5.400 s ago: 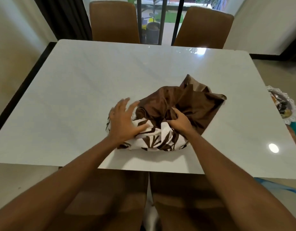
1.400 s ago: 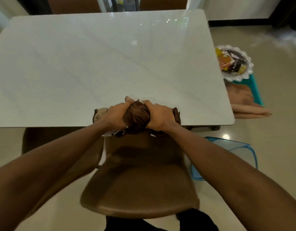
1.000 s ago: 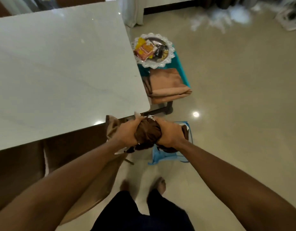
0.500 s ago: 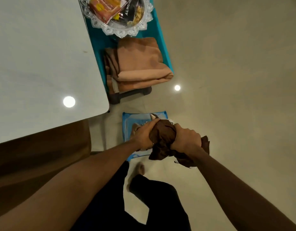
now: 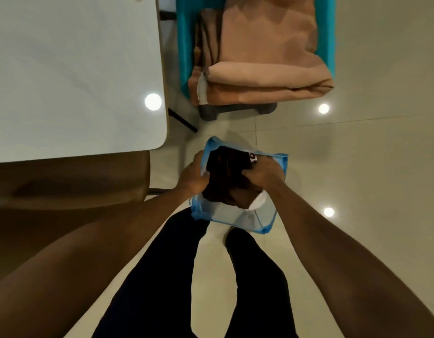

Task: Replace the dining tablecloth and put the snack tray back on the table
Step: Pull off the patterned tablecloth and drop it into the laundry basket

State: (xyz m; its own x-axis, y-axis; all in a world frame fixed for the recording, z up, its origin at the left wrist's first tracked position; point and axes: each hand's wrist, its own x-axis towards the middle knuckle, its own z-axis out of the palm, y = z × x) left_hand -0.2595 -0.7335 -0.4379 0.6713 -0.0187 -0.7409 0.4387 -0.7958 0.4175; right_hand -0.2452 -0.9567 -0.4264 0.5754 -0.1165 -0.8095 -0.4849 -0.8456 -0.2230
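floor (image 5: 357,167): glossy beige tile, 2 light glints (image 5: 323,108) | table (image 5: 64,69): white, glossy | chair (image 5: 76,181): brown, at table

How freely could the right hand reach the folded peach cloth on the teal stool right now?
Probably not at once: the right hand grips the brown cloth inside the blue bag. Nothing seems to block the floor space towards the folded peach cloth on the teal stool.

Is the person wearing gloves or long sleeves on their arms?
No gloves, and no sleeves in view: the left arm and right arm are bare to the picture's edge. The left hand and right hand show no watch or bracelet at the wrists. Rings cannot be told.
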